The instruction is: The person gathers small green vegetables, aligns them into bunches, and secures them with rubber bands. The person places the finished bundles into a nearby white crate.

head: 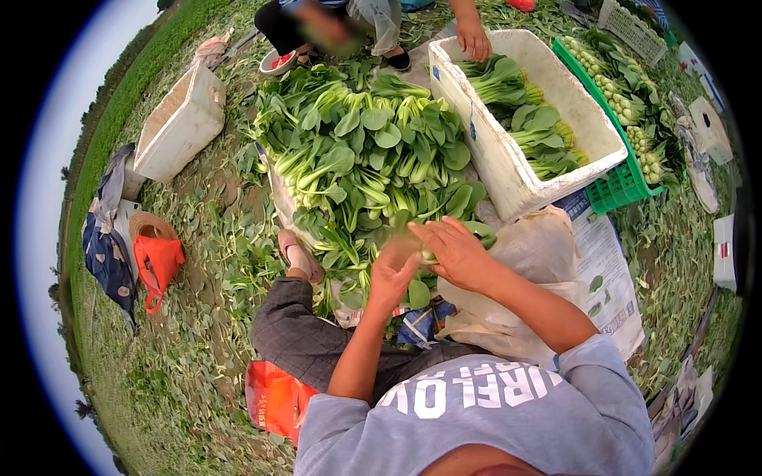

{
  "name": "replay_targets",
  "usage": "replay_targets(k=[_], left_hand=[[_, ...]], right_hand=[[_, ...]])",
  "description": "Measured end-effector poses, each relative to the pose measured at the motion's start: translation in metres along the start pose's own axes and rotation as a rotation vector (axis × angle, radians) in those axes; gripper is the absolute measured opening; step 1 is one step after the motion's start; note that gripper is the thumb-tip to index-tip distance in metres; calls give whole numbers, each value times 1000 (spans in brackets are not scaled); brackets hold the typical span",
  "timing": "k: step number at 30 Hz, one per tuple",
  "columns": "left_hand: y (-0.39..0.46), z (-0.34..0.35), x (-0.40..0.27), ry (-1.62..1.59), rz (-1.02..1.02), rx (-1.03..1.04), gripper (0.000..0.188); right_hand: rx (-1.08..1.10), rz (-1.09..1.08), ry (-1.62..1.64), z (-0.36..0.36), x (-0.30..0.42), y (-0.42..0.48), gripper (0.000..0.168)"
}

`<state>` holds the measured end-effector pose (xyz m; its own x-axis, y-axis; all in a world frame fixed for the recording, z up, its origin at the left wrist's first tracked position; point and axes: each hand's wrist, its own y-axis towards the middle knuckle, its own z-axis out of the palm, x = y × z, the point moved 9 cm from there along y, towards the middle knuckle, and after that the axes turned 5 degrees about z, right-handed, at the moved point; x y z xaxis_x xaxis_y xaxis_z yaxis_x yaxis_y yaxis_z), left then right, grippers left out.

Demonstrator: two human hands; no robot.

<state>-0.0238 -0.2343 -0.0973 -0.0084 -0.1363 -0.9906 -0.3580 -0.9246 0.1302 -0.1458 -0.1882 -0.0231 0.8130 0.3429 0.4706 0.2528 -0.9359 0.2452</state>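
Note:
My left hand [393,268] is raised over the near edge of a heap of bok choy [369,143]; a blur covers its upper part, so its grip cannot be told. Close on its right, my right hand [455,250] has its fingers stretched to the left, against a bok choy with a pale stem [427,257] that shows under the palm. Leaves stick out beyond the knuckles. Behind to the right, a white foam box [494,154] holds tied bunches of bok choy [539,128]. Newspaper and clear plastic lie below my hands.
Another person's hand [474,40] rests at the foam box's far rim. A green plastic crate [619,190] of bok choy stands right of it. An upright foam box [178,137], a straw hat [152,225] and a red bag [158,262] are at left. My foot [299,256] is beside the heap.

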Motion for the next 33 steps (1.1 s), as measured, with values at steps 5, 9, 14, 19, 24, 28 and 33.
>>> replay_targets(k=[5,9,14,19,24,28,33], left_hand=[[4,-31,44,-232,-231,-181,18],[32,-25,108,-250,-314,-141,25],[92,-6,172,79,-345,-116,40],[162,12,198,509,-323,-110,68],[194,44,209,901,-197,-53,86],[198,56,191,905,-181,-51,77],[159,25,187,513,-343,-119,59]], right_hand=[[129,416,637,-8,-2,-2,36],[70,426,838,-18,-6,-2,36],[194,399,857,-10,-9,-16,38],[337,601,1025,2,-28,-27,45],[251,476,1030,4,-44,-28,42],[258,536,992,1,-64,-31,45],[229,497,896,-2,-60,-35,47]])
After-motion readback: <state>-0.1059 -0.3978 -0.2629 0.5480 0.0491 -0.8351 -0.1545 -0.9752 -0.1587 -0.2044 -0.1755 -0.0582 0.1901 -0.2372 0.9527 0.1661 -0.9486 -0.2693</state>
